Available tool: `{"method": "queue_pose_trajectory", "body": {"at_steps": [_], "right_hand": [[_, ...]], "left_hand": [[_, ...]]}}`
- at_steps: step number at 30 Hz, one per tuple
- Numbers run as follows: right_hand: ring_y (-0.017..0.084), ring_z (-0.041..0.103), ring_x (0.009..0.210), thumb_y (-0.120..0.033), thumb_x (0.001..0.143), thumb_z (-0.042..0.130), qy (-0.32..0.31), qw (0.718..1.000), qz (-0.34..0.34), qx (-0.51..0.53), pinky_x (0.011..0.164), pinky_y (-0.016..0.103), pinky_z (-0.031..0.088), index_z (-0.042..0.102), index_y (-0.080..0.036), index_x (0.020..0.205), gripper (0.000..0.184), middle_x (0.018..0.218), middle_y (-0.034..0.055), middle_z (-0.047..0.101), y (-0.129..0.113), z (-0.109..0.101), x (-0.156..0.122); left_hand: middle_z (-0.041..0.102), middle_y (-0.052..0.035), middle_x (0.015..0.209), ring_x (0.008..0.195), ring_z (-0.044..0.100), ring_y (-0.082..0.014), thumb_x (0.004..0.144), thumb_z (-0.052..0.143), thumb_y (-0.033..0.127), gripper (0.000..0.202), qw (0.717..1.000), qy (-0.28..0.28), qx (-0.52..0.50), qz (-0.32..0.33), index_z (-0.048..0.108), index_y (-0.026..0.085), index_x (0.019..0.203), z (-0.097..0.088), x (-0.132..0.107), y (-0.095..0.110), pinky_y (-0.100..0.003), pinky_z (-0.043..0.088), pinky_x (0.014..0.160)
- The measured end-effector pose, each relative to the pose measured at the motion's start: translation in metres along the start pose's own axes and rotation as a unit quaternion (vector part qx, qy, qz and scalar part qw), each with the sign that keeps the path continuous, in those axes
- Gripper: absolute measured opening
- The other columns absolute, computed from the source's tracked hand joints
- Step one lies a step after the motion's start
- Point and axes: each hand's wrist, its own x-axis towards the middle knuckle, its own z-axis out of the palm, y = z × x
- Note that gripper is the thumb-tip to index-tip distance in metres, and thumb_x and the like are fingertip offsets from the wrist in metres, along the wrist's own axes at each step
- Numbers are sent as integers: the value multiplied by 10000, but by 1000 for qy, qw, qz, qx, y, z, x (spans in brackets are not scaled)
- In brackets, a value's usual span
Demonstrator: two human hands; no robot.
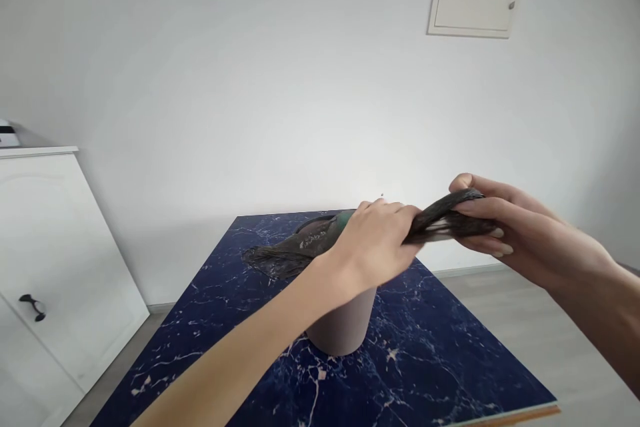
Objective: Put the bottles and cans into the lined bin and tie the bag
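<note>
A dark, thin plastic bag [280, 257] lies draped over the top of a greyish bin [345, 327]; its left part sticks out past the rim and a green patch shows near the middle. My left hand [375, 247] reaches across above the bin, fingers closed round a gathered part of the bag. To the right, my right hand [525, 227] pinches the twisted, looped end of that same plastic. Between the two hands the bag is stretched into a narrow strand. My left hand and forearm hide much of the bin's opening and upper side.
The bin stands on a dark blue, marble-patterned table [430, 353] against a pale wall [250, 80]. On the left is a white cabinet [60, 240] with a dark handle [33, 307]. A small panel door [475, 3] is set high in the wall.
</note>
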Motion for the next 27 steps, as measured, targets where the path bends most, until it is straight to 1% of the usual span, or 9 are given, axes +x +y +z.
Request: {"method": "queue_pose_trajectory", "body": {"at_steps": [2, 5, 7, 10, 12, 17, 20, 24, 27], "right_hand": [[83, 327, 465, -466, 929, 777, -37, 998, -43, -15, 484, 244, 289, 641, -265, 996, 252, 556, -81, 425, 6, -2, 0], [165, 575, 669, -469, 923, 783, -37, 991, -122, -40, 675, 310, 521, 626, -330, 1233, 374, 788, -17, 639, 20, -2, 1], [248, 669, 1060, -422, 879, 837, -24, 984, -159, -76, 961, 415, 572, 575, -375, 1371, 560, 1180, 49, 709, 29, 2, 5], [333, 504, 1445, -380, 848, 869, -72, 974, -177, -124, 1214, 555, 435, 527, -358, 1482, 721, 1543, 95, 569, 41, 17, 13], [360, 539, 1416, -379, 848, 869, -103, 973, -159, -129, 1194, 587, 453, 592, -297, 1416, 637, 1497, 123, 614, 45, 31, 18], [363, 706, 1094, -426, 897, 799, -105, 978, -122, -131, 879, 529, 626, 718, -228, 1125, 312, 1068, 106, 770, 52, 62, 30], [345, 692, 1095, -459, 958, 720, -60, 985, -124, -108, 915, 524, 608, 734, -240, 1034, 233, 993, 79, 763, 58, 69, 34], [296, 686, 1140, -517, 1016, 656, -42, 993, -104, 30, 1043, 481, 552, 720, -257, 1011, 268, 1007, 53, 745, 57, 75, 37], [259, 702, 1056, -556, 1041, 613, -66, 985, -105, 119, 1061, 458, 538, 684, -271, 931, 314, 829, 17, 663, 49, 79, 39]], "left_hand": [[794, -74, 1009, 898, 749, -217, 1064, 475, 186, 236, 997, -26, -73, 4, 705, 184, 1011, -6, 4, -5, -380, 582, 856], [772, -50, 960, 807, 722, -180, 1099, 419, 228, 285, 989, 11, -151, -2, 682, 208, 993, -14, 0, -10, -342, 586, 767], [746, -73, 1042, 964, 712, -221, 1114, 429, 265, 259, 991, 71, -111, 1, 673, 212, 1046, -17, -4, -12, -393, 597, 887], [673, -102, 1274, 1277, 601, -278, 1128, 417, 308, 252, 992, 112, -57, 18, 652, 227, 1174, -22, -7, -12, -482, 541, 1117], [613, -107, 1398, 1397, 519, -291, 1131, 399, 314, 278, 993, 106, -50, 29, 657, 242, 1203, -25, -7, -10, -506, 499, 1194], [503, -103, 1562, 1568, 334, -323, 1128, 422, 291, 273, 994, 95, -12, 57, 692, 248, 1125, -34, -11, 0, -590, 402, 1273], [512, -85, 1572, 1586, 321, -307, 1129, 448, 288, 228, 994, 87, -6, 66, 667, 263, 1188, -41, -23, 2, -590, 377, 1293], [465, -99, 1643, 1537, 434, -340, 1080, 569, 529, 518, 991, 108, -70, -20, 416, 330, 1534, -44, -55, -7, -526, 544, 1157], [435, -126, 1658, 1495, 483, -378, 1005, 654, 623, 723, 987, 114, -33, -105, 315, 357, 1586, -36, -85, -25, -558, 568, 1103]]}}
